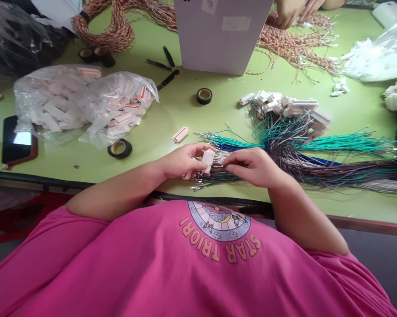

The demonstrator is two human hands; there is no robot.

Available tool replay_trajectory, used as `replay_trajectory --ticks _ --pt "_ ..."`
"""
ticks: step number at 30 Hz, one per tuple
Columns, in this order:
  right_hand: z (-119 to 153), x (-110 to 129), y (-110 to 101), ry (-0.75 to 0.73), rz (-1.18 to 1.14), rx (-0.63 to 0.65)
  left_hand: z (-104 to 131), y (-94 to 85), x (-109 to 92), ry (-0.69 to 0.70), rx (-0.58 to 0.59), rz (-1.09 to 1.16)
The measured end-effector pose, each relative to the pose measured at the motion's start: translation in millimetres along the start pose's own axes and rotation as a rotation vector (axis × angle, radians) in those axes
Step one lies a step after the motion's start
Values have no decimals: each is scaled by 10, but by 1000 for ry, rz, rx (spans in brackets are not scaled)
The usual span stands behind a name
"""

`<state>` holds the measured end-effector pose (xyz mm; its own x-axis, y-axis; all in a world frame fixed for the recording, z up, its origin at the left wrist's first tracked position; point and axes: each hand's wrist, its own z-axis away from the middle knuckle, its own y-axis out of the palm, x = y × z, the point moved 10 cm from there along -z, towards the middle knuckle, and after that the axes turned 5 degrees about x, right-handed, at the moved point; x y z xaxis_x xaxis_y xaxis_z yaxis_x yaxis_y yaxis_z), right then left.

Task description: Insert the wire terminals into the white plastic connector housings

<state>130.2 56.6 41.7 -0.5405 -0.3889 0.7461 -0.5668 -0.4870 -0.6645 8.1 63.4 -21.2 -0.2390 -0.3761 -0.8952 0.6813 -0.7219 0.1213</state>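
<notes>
My left hand (188,161) is closed on a white plastic connector housing (208,161), held upright between thumb and fingers. More white and orange pieces show under its palm, partly hidden. Just to the right, my right hand (251,165) pinches a thin wire whose end reaches the housing's side; I cannot tell whether it is inserted. Beneath both hands lies a bundle of green, blue, brown and white wires (304,160) with metal terminals at its left end. A single white housing with an orange stripe (180,134) lies beyond my left hand.
Clear bags of housings (59,101) lie at the left, near a phone (20,141). Black tape rolls (204,95) and cutters (168,79) lie farther back. A grey box (221,39) stands at the back. Another person's hands (291,11) work over twisted wires (294,44). Wired housings (284,103) are piled right.
</notes>
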Motion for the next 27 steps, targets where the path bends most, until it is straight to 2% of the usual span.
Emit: replay_trajectory --ticks 3,6,10,13,17,23,27 --pt "-30 39 86 -1 34 -78 -20 69 5 10 9 116" --pt "-18 27 78 29 71 -187 -42 101 6 40 9 204" --pt "17 63 68 12 159 -228 -60 119 7 54 31 236" --pt "28 41 74 39 201 -223 -60 112 8 44 26 220" --pt "0 -24 130 109 187 -149 -61 62 38 39 -28 166" --pt "-63 -86 202 205 48 -99 -74 1 31 79 -132 10" --pt "-80 -110 219 207 -27 -122 -97 39 13 60 -129 -26"
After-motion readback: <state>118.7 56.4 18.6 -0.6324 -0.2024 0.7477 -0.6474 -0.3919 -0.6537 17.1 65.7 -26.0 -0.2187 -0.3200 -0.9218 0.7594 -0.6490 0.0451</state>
